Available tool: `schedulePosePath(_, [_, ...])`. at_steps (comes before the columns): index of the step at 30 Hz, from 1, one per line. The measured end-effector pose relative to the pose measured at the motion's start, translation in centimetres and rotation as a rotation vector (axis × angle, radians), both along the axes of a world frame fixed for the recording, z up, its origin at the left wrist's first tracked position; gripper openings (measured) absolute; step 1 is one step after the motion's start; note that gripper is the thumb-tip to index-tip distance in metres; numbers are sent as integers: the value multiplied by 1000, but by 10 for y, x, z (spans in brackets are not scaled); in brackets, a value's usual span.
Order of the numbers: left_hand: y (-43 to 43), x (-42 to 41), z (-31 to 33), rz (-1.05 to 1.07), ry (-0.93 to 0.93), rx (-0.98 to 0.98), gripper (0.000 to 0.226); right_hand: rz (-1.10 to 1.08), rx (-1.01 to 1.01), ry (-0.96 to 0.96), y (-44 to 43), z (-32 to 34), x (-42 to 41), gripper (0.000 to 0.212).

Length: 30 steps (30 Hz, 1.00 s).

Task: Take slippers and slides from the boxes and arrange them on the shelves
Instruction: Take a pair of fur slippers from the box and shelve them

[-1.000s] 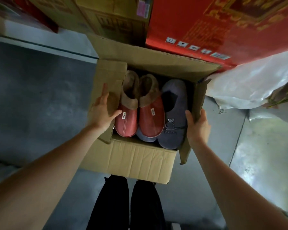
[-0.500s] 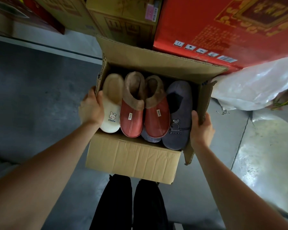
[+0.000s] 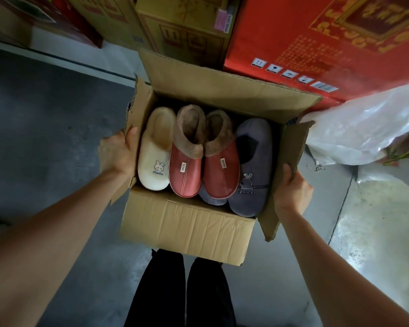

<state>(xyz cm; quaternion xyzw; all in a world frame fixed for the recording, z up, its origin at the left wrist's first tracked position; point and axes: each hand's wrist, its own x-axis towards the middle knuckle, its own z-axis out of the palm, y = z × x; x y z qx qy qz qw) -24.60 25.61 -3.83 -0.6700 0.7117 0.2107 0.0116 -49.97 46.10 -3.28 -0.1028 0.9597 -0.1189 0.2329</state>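
An open cardboard box (image 3: 187,227) stands on the floor in front of me. Inside lie a cream slipper (image 3: 155,152) with a rabbit patch, two red fur-lined slippers (image 3: 187,171) (image 3: 221,173) tagged HOME, and a grey-purple slipper (image 3: 253,175) with a rabbit; another grey one shows beneath. My left hand (image 3: 117,154) grips the box's left flap, folded outward. My right hand (image 3: 293,187) grips the right flap (image 3: 291,147), also held outward.
Brown cartons (image 3: 182,27) and a large red printed carton (image 3: 316,41) are stacked behind the box. A crumpled clear plastic sheet (image 3: 364,123) lies to the right. Grey concrete floor (image 3: 45,128) spreads left; my dark-trousered legs (image 3: 182,291) stand below the box.
My left hand pushed the left flap outward, uncovering the cream slipper. The right hand kept its hold on the right flap. The box now looks wider open.
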Motion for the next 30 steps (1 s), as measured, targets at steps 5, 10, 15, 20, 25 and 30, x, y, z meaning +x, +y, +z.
schedulePosePath(5, [20,37,20,80,-27,-5,56,103,-32,1,-4,22,11,43])
schedulePosePath(10, [41,81,67,186,-30,-52,54,271,-63,13,-21,61,25,43])
schedulePosePath(15, [65,143,115,300,-30,-85,53,458,-60,12,-56,114,52,45])
schedulePosePath(20, [74,213,188,509,88,-130,53,640,-127,-9,-114,188,105,47])
schedulePosePath(25, [86,286,272,630,113,-235,48,860,-146,23,-164,272,178,49])
schedulePosePath(30, [89,369,355,760,137,-357,45,1013,-291,51,-208,361,253,51])
